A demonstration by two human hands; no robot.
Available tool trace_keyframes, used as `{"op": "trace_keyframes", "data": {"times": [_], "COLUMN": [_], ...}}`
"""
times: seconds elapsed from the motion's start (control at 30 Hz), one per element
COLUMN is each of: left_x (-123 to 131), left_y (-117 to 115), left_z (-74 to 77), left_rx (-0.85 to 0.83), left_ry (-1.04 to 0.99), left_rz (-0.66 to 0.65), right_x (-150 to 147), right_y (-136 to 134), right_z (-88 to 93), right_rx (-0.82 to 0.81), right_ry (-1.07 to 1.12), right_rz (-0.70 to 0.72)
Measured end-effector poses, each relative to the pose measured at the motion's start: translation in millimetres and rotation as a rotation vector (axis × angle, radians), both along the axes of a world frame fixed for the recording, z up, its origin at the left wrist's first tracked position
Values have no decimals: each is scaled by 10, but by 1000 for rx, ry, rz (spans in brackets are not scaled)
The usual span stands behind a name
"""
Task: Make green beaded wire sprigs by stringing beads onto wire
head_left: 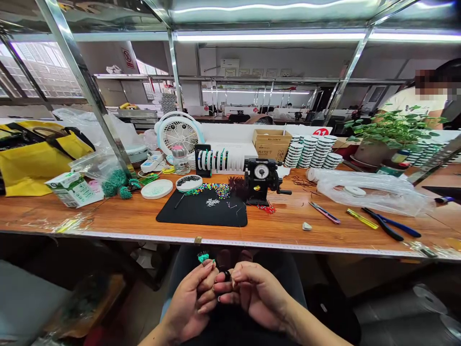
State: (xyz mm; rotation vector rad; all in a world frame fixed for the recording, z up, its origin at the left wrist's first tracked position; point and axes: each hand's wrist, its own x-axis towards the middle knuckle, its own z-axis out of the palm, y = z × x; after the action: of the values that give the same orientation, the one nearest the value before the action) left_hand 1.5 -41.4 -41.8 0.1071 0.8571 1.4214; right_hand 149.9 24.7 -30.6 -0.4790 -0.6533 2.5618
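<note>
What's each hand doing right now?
Left hand: closed, pinching a green bristly tuft.
Right hand: curled, fingertips at a small black ring; cannot tell if gripping it.

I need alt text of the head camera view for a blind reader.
A person's bare left hand and right hand hold a small green beaded wire piece and a small black ring, below an orange-brown wooden workbench carrying a black mat with coloured beads, a black hand-cranked machine and stacks of white spools.
</note>
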Motion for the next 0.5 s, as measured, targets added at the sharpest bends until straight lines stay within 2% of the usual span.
{"op": "trace_keyframes", "data": {"times": [0.27,0.5], "left_x": [-9,-26], "left_y": [-21,-15], "left_z": [23,12], "left_rx": [101,115], "left_ry": [-112,-139], "left_rz": [-45,-54], "right_x": [-4,-8], "right_y": [10,21], "right_z": [-33,-84], "right_rx": [-43,-70], "right_ry": [-48,-10], "right_rz": [-12,-9]}}
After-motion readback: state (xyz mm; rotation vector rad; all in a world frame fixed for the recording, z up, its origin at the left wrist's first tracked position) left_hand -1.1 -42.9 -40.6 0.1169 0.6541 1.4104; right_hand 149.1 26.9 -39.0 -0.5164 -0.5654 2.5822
